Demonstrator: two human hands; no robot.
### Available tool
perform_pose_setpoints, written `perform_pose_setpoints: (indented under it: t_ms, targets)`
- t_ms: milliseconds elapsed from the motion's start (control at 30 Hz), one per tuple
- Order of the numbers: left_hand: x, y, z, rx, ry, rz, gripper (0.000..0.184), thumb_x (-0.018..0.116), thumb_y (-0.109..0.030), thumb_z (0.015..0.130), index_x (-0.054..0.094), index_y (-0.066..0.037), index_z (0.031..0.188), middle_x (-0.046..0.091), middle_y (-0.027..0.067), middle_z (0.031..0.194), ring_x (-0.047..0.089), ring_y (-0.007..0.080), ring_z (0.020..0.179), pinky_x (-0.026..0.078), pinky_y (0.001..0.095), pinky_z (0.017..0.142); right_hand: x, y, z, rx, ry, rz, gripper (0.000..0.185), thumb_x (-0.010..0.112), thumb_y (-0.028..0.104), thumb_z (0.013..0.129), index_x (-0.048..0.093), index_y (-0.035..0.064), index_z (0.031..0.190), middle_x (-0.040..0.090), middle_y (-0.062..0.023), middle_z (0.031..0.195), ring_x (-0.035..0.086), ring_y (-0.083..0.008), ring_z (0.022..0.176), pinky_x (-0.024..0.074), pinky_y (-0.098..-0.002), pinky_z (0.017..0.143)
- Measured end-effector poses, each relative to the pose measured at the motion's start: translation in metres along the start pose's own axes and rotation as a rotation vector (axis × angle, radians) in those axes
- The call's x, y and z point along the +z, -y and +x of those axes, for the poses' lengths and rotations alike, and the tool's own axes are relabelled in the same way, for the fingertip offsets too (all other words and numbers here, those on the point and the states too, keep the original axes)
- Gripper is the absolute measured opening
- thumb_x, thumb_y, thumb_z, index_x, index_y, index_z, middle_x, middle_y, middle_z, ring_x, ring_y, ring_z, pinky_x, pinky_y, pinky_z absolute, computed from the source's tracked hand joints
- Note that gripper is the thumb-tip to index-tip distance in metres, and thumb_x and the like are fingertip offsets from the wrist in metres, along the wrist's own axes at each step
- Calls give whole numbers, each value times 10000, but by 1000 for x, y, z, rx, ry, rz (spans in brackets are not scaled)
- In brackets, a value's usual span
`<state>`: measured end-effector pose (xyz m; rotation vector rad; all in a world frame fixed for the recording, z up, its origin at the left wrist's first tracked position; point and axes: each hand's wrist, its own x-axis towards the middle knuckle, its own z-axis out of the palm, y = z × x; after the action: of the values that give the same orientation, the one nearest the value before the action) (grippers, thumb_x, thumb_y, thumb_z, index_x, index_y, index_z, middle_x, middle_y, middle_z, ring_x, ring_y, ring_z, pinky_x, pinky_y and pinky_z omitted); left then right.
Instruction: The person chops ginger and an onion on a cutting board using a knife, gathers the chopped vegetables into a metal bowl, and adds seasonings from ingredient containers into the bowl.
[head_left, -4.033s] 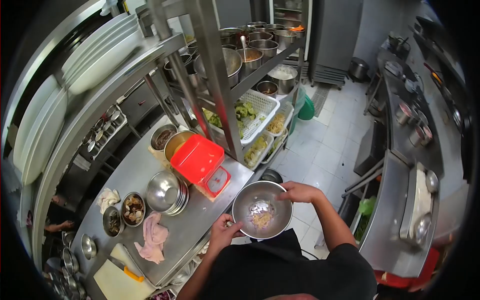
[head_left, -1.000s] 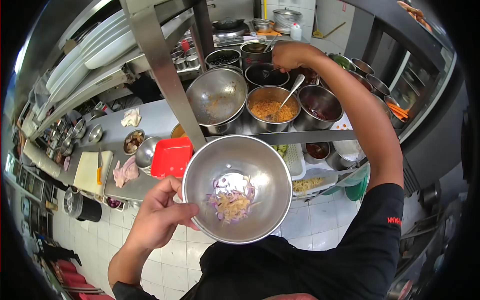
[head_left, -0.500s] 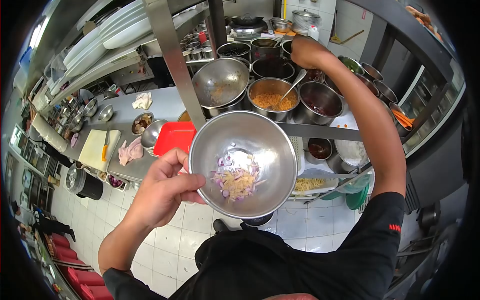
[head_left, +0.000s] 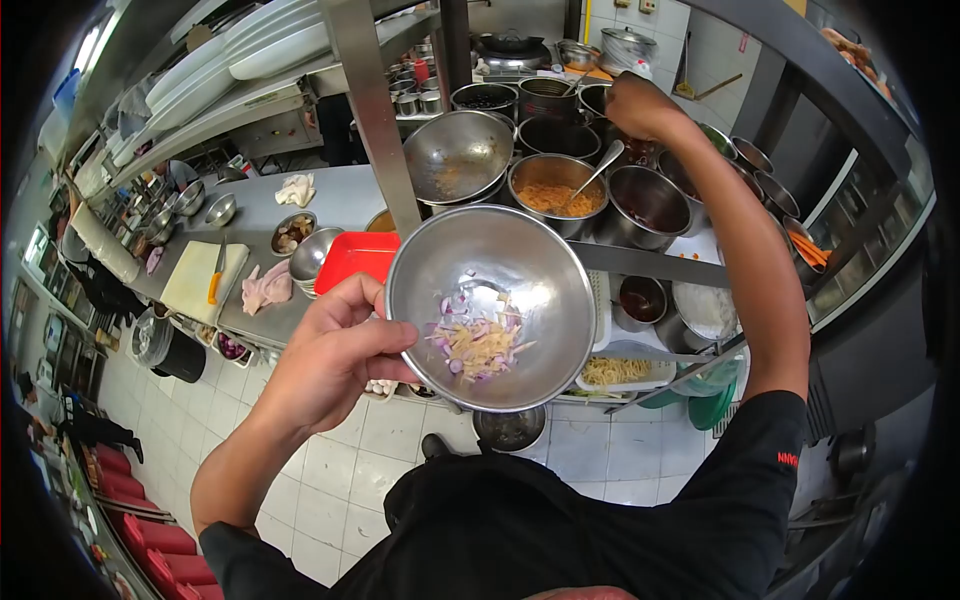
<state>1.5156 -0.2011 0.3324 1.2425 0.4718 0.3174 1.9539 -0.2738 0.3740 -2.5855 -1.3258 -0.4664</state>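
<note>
My left hand (head_left: 345, 345) grips the rim of a steel mixing bowl (head_left: 545, 270), thumb inside and fingers beneath. In it lie sliced purple shallots (head_left: 455, 310) and a small heap of pale yellow chopped bits (head_left: 482, 345). My right hand (head_left: 650, 108) reaches over the far pots with its fingers curled downward; whatever they hold is hidden. Below that hand are steel pots of dark sauce. Nearer stands a pot of orange shredded food (head_left: 550, 198) with a spoon (head_left: 600, 170) leaning in it, beside a pot of dark red sauce (head_left: 648, 205).
A steel shelf post (head_left: 375, 110) and a crossbar (head_left: 655, 264) stand between me and the pots. To the left are a red tray (head_left: 352, 260), a cutting board (head_left: 195, 285) with a knife (head_left: 215, 280), and a cloth (head_left: 266, 290). Noodles (head_left: 615, 372) sit in a lower tray.
The bowl in my left hand has risen slightly in view and its contents remain inside. The surroundings shift a little to the right and down. My right hand stays over the far pots.
</note>
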Motion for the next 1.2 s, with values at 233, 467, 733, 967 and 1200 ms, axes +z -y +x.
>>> perform_pose_setpoints:
  t_ms: [233,467,733,967,1200]
  targets:
    - [2,-2,8,-29,10,-54,132,642,-14,878,522,-63,903,616,68,959,676,177,856,621,329,736,-31,3,-25,173,169,473,286,540,104,872,673,-41,1079,691,-117,885,625,-154,760,494,-301,676]
    - [6,-2,23,-70,57,-116,141,635,-27,887,506,-65,929,609,71,979,670,175,872,610,345,778,-62,13,-98,72,145,1001,314,562,34,823,681,-41,1104,675,-42,871,556,-92,741,459,-255,660]
    - [10,7,35,-54,63,-79,116,632,-30,878,531,-84,898,630,41,926,690,164,822,630,354,766,-66,64,-214,-116,115,855,185,549,-51,893,660,-65,1040,635,-60,861,597,-110,797,477,-252,718]
    - [7,17,42,-51,113,-90,129,645,-24,888,524,-65,901,622,59,935,676,156,831,622,321,728,-43,83,-236,-668,-285,156,404,654,-29,617,644,-72,1018,602,-119,911,574,-283,807,465,-387,702]
    - [5,16,40,-6,99,-168,140,648,-18,887,520,-73,898,619,48,927,670,156,837,616,329,726,-48,89,-226,-732,-456,109,432,650,-23,575,657,-86,1002,622,-134,913,592,-288,804,471,-404,689]
